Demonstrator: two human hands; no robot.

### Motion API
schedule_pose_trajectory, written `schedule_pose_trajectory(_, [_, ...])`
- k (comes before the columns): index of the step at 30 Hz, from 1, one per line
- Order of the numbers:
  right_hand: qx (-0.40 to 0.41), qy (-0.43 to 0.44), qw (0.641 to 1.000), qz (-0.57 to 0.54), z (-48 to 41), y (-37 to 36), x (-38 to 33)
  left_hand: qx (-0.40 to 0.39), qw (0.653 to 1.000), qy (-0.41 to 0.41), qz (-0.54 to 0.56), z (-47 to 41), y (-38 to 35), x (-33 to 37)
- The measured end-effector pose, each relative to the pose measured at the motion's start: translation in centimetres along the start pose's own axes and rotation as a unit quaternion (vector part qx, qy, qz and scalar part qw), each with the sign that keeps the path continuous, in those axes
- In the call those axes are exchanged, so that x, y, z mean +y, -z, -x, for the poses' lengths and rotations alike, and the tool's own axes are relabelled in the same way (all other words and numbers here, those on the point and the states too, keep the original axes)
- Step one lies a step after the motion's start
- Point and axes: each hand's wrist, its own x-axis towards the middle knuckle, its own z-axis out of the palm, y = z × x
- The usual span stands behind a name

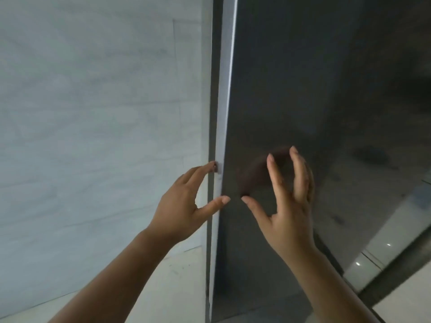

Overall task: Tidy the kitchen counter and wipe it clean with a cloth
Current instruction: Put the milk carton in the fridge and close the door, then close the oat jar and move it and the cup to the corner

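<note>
- Nearest: two bare forearms rise from the bottom edge, both hands up in front of a tall dark glossy door (pixel 314 89).
- Left hand (pixel 184 206) is at the door's pale left edge (pixel 224 113) — fingers spread fairly wide, thumb tip touching or just at the edge strip, index tip reaching into the gap beside it. It holds nothing that I can see.
- Right hand (pixel 286 206) is over the dark face, fingers loosely spread and curved, empty; its dim brown reflection shows in the gloss. Whether the fingertips touch the panel I cannot tell.
- Step in hand, as I judge it: opening or shutting this door, likely a fridge or tall cupboard, to put something away or fetch a cloth.
- To do it well: hook the left fingers fully behind the edge, pull along the swing rather than sideways, and steady the face with a flat right palm — fingertips on gloss leave smears that need wiping later.
- Further left: pale streaked wall (pixel 93 113), close beside the door, so little room for knuckles.
- Lower right, beyond the door: light shiny floor (pixel 382 241) with dark strips.
- Task things: no counter and no cloth in view, so both are somewhere off frame; wiping appears not begun.
</note>
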Motion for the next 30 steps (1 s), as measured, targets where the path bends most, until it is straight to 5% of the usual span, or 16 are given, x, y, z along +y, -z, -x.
schedule_pose_trajectory(12, [-0.034, 0.062, 0.997, 0.027, -3.0, -5.8, 4.0, 0.087, 0.991, 0.098, -0.005, -4.1, -3.6, -1.6])
schedule_pose_trajectory(20, [-0.039, 0.115, 0.984, -0.131, -2.3, -6.1, 5.1, 0.160, 0.975, 0.148, -0.049, -2.2, -5.2, -0.7])
schedule_pose_trajectory(25, [-0.186, 0.097, 0.921, -0.329, 2.4, -5.8, 4.7, 0.201, 0.946, 0.256, -0.003, 4.6, -7.6, -0.2])
schedule_pose_trajectory(30, [-0.391, -0.017, 0.797, -0.461, 8.8, -5.0, 3.4, 0.173, 0.895, 0.412, 0.015, 15.9, -10.7, 0.3])
